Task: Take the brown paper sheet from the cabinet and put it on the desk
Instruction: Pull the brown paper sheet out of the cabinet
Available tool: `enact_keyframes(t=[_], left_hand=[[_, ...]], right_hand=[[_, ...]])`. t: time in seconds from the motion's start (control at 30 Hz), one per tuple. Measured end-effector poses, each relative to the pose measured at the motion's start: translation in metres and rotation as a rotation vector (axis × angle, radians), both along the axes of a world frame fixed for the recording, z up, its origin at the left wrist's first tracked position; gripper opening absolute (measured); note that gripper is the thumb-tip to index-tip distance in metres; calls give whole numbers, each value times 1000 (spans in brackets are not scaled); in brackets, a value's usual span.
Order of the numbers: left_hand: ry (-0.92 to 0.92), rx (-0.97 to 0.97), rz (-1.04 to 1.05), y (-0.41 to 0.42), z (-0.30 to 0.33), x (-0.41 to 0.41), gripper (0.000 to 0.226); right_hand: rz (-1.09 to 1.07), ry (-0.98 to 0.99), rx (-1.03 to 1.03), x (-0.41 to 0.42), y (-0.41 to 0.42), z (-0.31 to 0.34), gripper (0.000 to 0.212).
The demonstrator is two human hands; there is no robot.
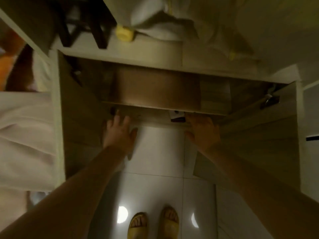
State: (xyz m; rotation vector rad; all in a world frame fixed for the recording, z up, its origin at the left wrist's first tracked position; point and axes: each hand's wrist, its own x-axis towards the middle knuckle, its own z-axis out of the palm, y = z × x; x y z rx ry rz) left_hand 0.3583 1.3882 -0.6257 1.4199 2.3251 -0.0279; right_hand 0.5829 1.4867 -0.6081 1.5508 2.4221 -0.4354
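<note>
The brown paper sheet (155, 87) lies flat on a shelf inside the open cabinet (215, 94), and its front edge reaches the shelf's lip. My left hand (119, 131) hovers just below that lip near the sheet's left corner, fingers spread, holding nothing. My right hand (202, 130) is just below the lip under the sheet's right corner, thumb apart from the fingers. Its fingertips touch or nearly touch the shelf edge; blur hides any contact.
Both cabinet doors stand open, the left door (77, 118) and the right door (259, 138) flanking my arms. A small dark-and-white object (177, 116) sits under the shelf. A yellow item (124, 32) and white cloth (155, 18) lie above. My sandalled feet (153, 223) stand on glossy tiles.
</note>
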Motion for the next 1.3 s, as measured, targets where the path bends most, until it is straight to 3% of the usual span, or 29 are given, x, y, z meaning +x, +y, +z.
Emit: enact_keyframes(t=[0.13, 0.4, 0.63, 0.93, 1.07, 1.13, 1.23, 1.3], left_hand=[[0, 112, 120, 38, -47, -9, 57], [-105, 327, 156, 84, -93, -46, 64], [-163, 264, 210, 98, -122, -69, 79], [-185, 258, 287, 98, -129, -69, 70], [-457, 407, 361, 89, -129, -69, 70], [-519, 480, 372, 80, -127, -67, 60], [-596, 481, 388, 69, -129, -63, 63], [-632, 472, 421, 64, -130, -65, 68]], right_hand=[[-6, 47, 39, 4, 41, -54, 59], [-41, 157, 135, -5, 98, -112, 62], [-83, 183, 69, -6, 118, -136, 69], [-157, 232, 61, -10, 117, -141, 81], [-317, 260, 28, -4, 98, -135, 66], [-404, 357, -39, 3, 87, -136, 75], [-513, 596, -199, 20, 75, -141, 93], [-523, 682, -255, 19, 68, -132, 86]])
